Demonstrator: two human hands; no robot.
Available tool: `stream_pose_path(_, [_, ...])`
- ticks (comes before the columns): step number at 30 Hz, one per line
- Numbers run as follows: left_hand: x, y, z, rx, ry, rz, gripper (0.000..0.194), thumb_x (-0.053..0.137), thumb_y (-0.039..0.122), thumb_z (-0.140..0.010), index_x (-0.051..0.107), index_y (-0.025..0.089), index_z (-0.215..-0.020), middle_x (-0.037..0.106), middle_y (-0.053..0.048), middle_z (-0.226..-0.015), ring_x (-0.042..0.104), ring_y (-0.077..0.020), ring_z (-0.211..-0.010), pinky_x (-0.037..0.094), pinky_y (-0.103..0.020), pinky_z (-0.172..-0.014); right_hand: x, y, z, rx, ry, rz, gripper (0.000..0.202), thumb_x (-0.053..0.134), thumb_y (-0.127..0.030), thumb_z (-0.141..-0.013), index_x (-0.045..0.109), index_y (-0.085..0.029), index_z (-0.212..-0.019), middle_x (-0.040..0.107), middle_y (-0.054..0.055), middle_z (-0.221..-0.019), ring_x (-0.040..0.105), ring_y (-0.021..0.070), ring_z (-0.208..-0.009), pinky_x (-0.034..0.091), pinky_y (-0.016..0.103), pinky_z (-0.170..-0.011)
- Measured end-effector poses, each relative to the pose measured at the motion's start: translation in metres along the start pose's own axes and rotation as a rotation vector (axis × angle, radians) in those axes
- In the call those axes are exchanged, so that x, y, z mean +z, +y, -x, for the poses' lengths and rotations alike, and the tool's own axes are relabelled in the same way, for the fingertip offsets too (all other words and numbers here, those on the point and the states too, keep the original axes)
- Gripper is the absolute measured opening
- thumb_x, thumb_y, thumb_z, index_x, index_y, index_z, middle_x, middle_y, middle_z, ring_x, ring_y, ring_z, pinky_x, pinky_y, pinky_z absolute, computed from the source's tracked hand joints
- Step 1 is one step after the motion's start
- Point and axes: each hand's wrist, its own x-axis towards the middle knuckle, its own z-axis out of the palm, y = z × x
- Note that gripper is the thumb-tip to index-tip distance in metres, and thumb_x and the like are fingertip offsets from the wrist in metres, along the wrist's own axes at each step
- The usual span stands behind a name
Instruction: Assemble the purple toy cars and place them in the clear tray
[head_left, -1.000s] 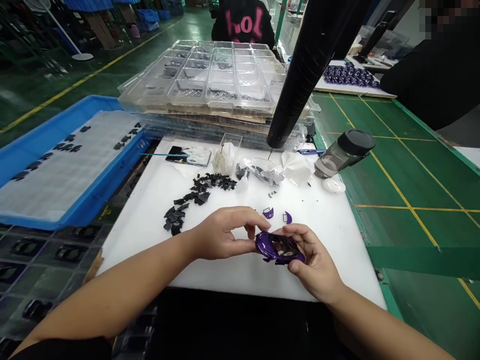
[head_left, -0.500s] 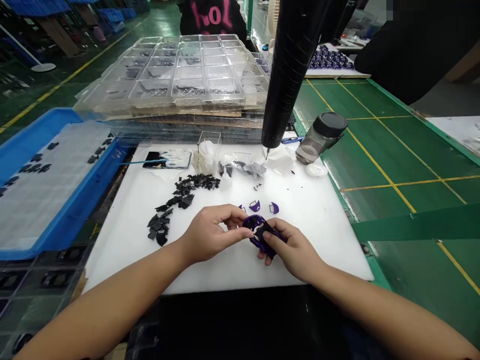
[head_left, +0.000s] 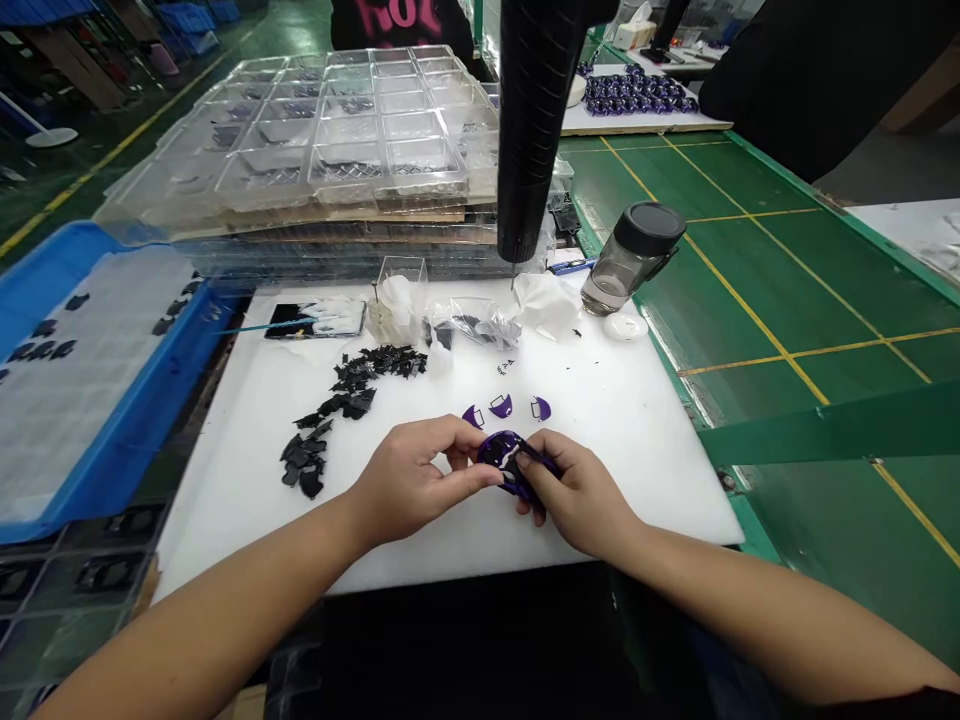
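Over the front half of the white board (head_left: 637, 450) I hold a small purple and black plastic shell (head_left: 501, 447) in both hands. My left hand (head_left: 412, 480) pinches its left edge between thumb and fingers. On the other side, my right hand (head_left: 581, 490) wraps the right end, the thumb pressing on the dark inner face and fingertips showing beneath. A pale streak shows inside the shell; finer detail is too small to tell. Just behind it lie a few purple curved pieces (head_left: 501, 406) with cut-outs. Tiny black bits (head_left: 505, 366) sit farther back.
Loose black pieces (head_left: 304, 462) spread along the board's left. An electric screwdriver (head_left: 525, 150) hangs above the back, near a lidded bottle (head_left: 622, 270) and a plastic bag (head_left: 476, 328). Stacked clear trays (head_left: 382, 185) stand behind; a blue bin (head_left: 82, 510) is at left.
The view has turned slightly, so the background and screwdriver appear farther left and higher. Both hands still hold the shell, with only a slight shift of the right thumb.
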Motion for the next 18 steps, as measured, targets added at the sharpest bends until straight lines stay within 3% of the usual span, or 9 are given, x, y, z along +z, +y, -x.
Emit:
stream_pose_path(6, [-0.0026, -0.0004, -0.0020, -0.088, -0.006, 0.057, 0.021, 0.078, 0.035, -0.087, 0.069, 0.017, -0.091, 0.065, -0.002, -0.077, 0.060, -0.0140, -0.066, 0.051, -0.020, -0.062, -0.0014, -0.0032, -0.0005, 0.002, -0.041, 0.029, 0.024, 0.055, -0.043, -0.093, 0.051, -0.019, -0.088, 0.062, 0.000, -0.062, 0.055, 0.0125, -0.051, 0.048, 0.024, -0.049])
stream_pose_path(18, [-0.0014, 0.0034, -0.0001, -0.065, -0.020, 0.033, 0.027, 0.077, 0.042, -0.088, 0.069, 0.015, -0.088, 0.065, -0.003, -0.074, 0.059, -0.0147, -0.063, 0.051, -0.022, -0.060, -0.0034, 0.0003, 0.0000, 0.016, -0.054, -0.032, 0.027, 0.059, -0.044, -0.091, 0.051, -0.019, -0.084, 0.062, 0.001, -0.063, 0.055, 0.0126, -0.051, 0.046, 0.024, -0.049])
